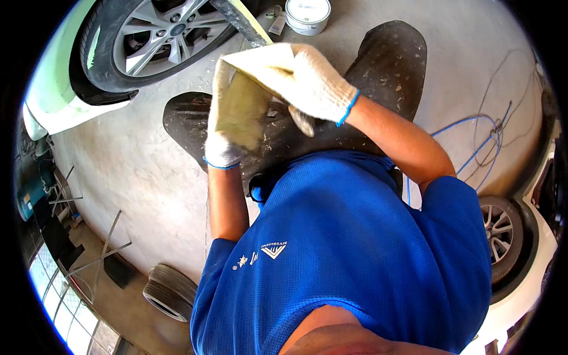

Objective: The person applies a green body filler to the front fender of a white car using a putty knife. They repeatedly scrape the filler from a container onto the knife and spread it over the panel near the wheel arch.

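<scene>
Both my hands wear off-white knitted work gloves with blue cuffs and are raised over my lap. Between them is a bent, yellowish sheet, blurred at its lower edge; its material is unclear. My right hand is closed on the sheet's upper right part. My left hand holds its left side, its fingers partly hidden by the sheet. A small greyish, blurred shape hangs just below my right hand; I cannot tell whether it is a dirty glove fingertip.
A car wheel beside pale green bodywork stands ahead left. A yellow-edged strip leans before it. A white tub is ahead. Blue hose lies right; another car's wheel is beyond. Loose tyres lie behind left.
</scene>
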The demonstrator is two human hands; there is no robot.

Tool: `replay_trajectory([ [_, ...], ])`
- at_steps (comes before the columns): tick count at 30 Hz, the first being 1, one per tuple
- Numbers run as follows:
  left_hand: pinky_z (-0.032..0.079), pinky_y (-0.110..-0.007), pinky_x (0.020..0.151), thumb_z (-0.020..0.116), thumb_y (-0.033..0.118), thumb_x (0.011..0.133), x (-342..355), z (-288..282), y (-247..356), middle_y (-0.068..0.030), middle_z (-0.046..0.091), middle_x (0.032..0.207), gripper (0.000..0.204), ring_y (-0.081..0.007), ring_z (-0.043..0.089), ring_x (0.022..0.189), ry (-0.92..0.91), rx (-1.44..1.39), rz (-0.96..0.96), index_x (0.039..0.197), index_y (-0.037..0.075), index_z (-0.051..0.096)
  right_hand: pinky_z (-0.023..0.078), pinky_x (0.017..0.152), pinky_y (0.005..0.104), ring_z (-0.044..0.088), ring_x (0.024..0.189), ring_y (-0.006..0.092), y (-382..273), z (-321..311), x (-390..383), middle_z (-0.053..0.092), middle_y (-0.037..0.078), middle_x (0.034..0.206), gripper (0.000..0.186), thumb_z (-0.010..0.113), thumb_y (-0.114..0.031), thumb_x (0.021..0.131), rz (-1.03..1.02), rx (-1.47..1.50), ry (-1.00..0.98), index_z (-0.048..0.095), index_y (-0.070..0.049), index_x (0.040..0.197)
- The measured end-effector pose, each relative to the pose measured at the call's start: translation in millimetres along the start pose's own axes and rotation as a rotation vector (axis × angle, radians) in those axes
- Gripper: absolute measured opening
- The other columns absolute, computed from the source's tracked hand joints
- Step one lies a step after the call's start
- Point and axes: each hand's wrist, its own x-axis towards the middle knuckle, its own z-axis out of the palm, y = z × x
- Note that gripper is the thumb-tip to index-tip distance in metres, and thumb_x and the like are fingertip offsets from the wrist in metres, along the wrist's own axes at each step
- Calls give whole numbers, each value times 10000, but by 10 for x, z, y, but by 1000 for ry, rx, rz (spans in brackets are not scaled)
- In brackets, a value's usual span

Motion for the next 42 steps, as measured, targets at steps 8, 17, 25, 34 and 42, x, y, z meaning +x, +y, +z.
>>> replay_trajectory([
  [8,416,-496,1122,803,581,730,-147,222,90,-213,303,1579,1220,-352,449,1371,107,-371,54,1585,53,113,538,839,370,710,921,274,177,-1,24,722,208,1022,374,612,-339,959,-76,20,-190,701,-9,1111],
  [17,390,-524,1142,830,703,570,-50,133,104,-293,300,1550,1433,-393,413,1394,96,-357,-82,1585,54,54,516,924,341,675,1012,191,155,16,-22,717,158,1113,363,654,-246,943,-30,8,-323,667,-14,1222],
  [25,476,-458,1076,582,415,964,-90,-183,-312,-182,442,1496,775,-311,537,1281,-259,-96,184,1558,71,223,499,945,316,674,1050,186,237,16,-1,714,126,1172,307,645,-209,949,-29,-47,-243,700,-54,1209],
  [34,416,-480,1125,845,722,544,-111,271,292,-218,326,1562,1431,-322,412,1400,183,-350,-314,1580,45,126,538,836,313,689,929,149,215,39,-57,741,150,1030,305,640,-294,948,-153,18,-225,733,-62,1123],
  [42,390,-473,1145,873,649,575,12,226,189,-253,300,1565,1385,-332,413,1404,162,-392,-175,1570,9,152,530,857,330,689,962,185,-21,-33,-34,741,153,1048,315,667,-260,911,-76,188,-262,729,-61,1147],
])
